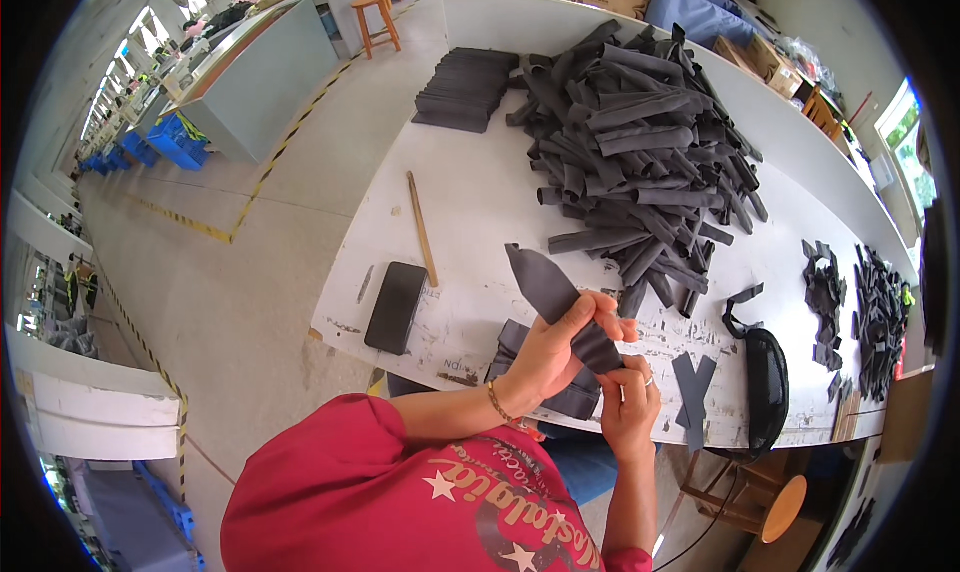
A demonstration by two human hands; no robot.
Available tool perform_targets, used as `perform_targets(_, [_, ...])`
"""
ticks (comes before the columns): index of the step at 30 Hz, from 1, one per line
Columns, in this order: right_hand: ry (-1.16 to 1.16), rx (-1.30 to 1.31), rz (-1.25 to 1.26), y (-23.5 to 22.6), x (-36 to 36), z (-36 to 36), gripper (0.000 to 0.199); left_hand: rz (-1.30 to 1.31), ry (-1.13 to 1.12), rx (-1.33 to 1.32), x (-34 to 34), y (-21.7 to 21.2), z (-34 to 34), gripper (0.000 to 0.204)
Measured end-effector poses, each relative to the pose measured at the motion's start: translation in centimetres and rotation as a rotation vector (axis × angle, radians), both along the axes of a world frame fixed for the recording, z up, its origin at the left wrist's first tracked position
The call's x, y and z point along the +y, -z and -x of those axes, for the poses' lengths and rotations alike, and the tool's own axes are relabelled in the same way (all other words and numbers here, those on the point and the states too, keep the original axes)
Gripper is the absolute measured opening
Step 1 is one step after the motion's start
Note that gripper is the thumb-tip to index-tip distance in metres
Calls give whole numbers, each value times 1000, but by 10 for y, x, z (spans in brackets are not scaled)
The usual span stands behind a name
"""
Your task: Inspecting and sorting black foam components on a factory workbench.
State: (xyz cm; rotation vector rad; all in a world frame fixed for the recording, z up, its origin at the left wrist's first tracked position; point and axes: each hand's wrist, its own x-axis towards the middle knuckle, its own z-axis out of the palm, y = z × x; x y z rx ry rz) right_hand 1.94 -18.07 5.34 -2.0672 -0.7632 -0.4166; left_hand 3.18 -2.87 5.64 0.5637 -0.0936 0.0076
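A dark grey fabric piece (545,280), long and sleeve-like with a pointed far end, is held up over the front edge of the white table (375,202). My left hand (548,360) grips it around the middle, thumb on top and fingers partly behind the cloth. At its near end my right hand (630,407), with a ring on one finger, pinches the fabric. Below my hands, a small stack of folded dark pieces (570,400) lies at the table edge, partly covered by my left hand and wrist.
Beyond my hands spreads a big loose heap of dark fabric tubes (640,132); left of it is a neat stack (465,90). A black phone-like slab (397,308) and wooden stick (421,229) lie left. Crossed grey strips (692,397) and a black mesh pouch (767,392) lie right.
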Motion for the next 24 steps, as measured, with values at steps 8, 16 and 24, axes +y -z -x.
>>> perform_targets(8, [-13, 29, -18, -5, 11, -1, 17, 59, 30, 53, 1, 3, 5, 28])
perform_targets(16, [-28, 16, -7, -5, 17, -2, 20, 77, 43, 52, 1, 8, 6, 26])
perform_targets(24, [-36, -1, -7, -4, 23, -5, 17, 128, 36, 96, -1, 11, 6, 28])
